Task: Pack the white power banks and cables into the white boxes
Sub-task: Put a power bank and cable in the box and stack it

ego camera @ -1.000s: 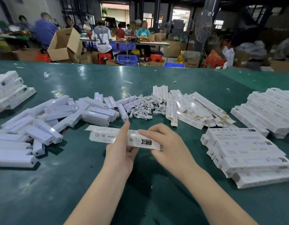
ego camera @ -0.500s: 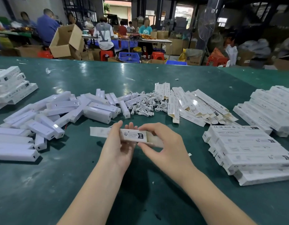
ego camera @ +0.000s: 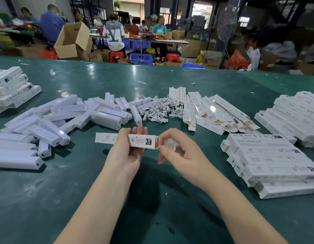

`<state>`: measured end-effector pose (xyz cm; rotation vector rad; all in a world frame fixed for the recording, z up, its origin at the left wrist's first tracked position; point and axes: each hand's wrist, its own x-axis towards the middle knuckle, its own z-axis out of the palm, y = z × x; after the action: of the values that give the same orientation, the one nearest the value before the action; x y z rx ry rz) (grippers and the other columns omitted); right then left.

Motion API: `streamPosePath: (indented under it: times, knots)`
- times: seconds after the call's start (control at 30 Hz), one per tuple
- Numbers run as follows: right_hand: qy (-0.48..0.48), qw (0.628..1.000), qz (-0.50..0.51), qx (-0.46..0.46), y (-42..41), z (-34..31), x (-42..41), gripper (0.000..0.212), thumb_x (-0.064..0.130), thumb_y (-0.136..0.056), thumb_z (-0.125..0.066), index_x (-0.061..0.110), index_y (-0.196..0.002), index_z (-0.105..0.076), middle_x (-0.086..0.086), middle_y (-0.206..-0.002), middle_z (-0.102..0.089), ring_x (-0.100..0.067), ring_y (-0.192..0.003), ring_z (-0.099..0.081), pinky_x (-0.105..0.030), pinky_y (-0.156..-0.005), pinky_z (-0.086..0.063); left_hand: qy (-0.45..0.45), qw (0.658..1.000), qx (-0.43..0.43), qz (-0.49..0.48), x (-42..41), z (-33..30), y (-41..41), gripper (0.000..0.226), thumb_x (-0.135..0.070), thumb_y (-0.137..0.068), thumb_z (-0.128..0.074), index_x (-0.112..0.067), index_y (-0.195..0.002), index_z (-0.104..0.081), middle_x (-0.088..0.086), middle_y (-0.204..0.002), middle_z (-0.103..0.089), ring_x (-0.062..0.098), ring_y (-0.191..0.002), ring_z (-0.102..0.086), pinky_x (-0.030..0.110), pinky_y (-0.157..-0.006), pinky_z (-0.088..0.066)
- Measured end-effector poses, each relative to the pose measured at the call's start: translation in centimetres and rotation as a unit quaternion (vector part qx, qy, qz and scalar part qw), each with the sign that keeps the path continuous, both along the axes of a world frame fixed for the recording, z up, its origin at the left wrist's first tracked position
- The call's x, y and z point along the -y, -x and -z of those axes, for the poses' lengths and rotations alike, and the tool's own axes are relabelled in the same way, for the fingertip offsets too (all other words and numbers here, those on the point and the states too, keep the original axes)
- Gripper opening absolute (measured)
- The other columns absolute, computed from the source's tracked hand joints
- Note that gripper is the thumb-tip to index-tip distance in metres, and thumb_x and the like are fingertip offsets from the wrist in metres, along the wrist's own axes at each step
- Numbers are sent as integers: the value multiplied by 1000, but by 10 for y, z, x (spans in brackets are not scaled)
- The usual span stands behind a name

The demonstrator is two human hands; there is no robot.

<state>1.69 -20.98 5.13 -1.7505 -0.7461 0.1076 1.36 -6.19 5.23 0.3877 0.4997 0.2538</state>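
Holding one long white box (ego camera: 142,140) level above the green table (ego camera: 82,199), a person seems to be at the closing step: the box's right end stands open, its tan inner flap showing. The left hand (ego camera: 125,152) grips the box around its middle, thumb on the near side, fingers curled behind with their tips showing above the top edge. The right hand (ego camera: 177,152) pinches the small end flap (ego camera: 158,147) between thumb and forefinger, the other fingers loosely curled and holding nothing. Whether anything is inside the box cannot be seen. The next move probably calls for folding that flap inward and tucking it shut while the left hand steadies the box. Loose power banks (ego camera: 106,118) lie heaped to the left, a tangle of white cables (ego camera: 158,110) sits behind the hands, flat unfilled cartons (ego camera: 210,111) lie beyond to the right, and stacked packed boxes (ego camera: 269,159) sit at the right.
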Motion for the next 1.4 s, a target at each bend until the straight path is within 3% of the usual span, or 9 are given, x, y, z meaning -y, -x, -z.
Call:
streamPosePath:
  times: [0.13,0.3,0.5,0.87,1.0,1.1,1.2,1.3,1.4]
  knots:
    - [-10,1000,10,-13,-1,2,0,16,15,-90,-58,28,-82,-53,7,-76,-59,-18,-64,-59,-17,-60,-51,-24,1000,-2,-2,2,0,1,12,-4,-93,-54,-3,-82,-55,8,-64,-70,20,-60,-71,30,-58,-60]
    - [26,999,23,21,-1,7,1,14,22,-91,-61,26,-79,-54,-6,-61,-56,-29,-53,-51,-28,-44,-51,-48,999,-4,-20,0,2,-2,13,-5,-94,-53,-4,-81,-54,5,-64,-70,17,-62,-72,26,-58,-59]
    - [-7,1000,-4,-2,5,9,-5,9,31,-89,-58,25,-83,-55,-5,-62,-60,-16,-49,-53,-28,-50,-53,-52,998,-6,-35,0,3,-3,15,-5,-94,-51,-4,-80,-54,3,-59,-69,15,-59,-71,25,-56,-59]
    - [-62,995,-31,-66,2,7,-4,7,24,-90,-55,26,-89,-49,3,-55,-53,-17,-47,-48,-30,-49,-51,-3,999,23,-48,6,0,-1,11,-4,-94,-54,-3,-83,-53,5,-54,-65,15,-52,-69,25,-52,-57]
    - [-107,987,-54,-108,-1,6,-4,19,22,-85,-66,22,-95,-50,-1,-55,-51,-15,-42,-48,-26,-46,-49,15,999,19,-30,6,-1,1,15,-6,-94,-55,-4,-80,-53,4,-53,-64,16,-53,-69,22,-49,-55]
    - [-69,988,-50,-130,-5,10,-3,47,40,-69,-78,24,-101,-48,-6,-57,-51,-13,-41,-44,-24,-46,-43,30,999,34,19,10,-2,5,20,-9,-94,-55,-9,-75,-48,0,-52,-55,13,-51,-66,19,-47,-52]
    - [25,998,12,-52,-4,18,-6,56,58,-54,-73,38,-98,-44,5,-60,-49,-9,-49,-41,-23,-51,-38,52,992,71,89,14,-1,10,15,-10,-91,-55,-13,-82,-44,-3,-60,-49,6,-47,-57,15,-45,-48]
    - [50,994,79,63,-2,23,-9,60,66,-55,-72,44,-101,-41,10,-56,-46,-8,-52,-42,-31,-55,-41,30,989,70,125,11,-1,13,14,-13,-87,-58,-14,-88,-45,-5,-63,-47,3,-45,-51,12,-44,-45]
    - [39,998,16,51,-3,27,-10,60,62,-62,-73,48,-112,-42,5,-68,-60,-7,-59,-50,-30,-59,-47,-33,982,42,179,12,-1,16,15,-21,-88,-61,-13,-86,-48,-5,-57,-46,5,-40,-47,14,-40,-44]
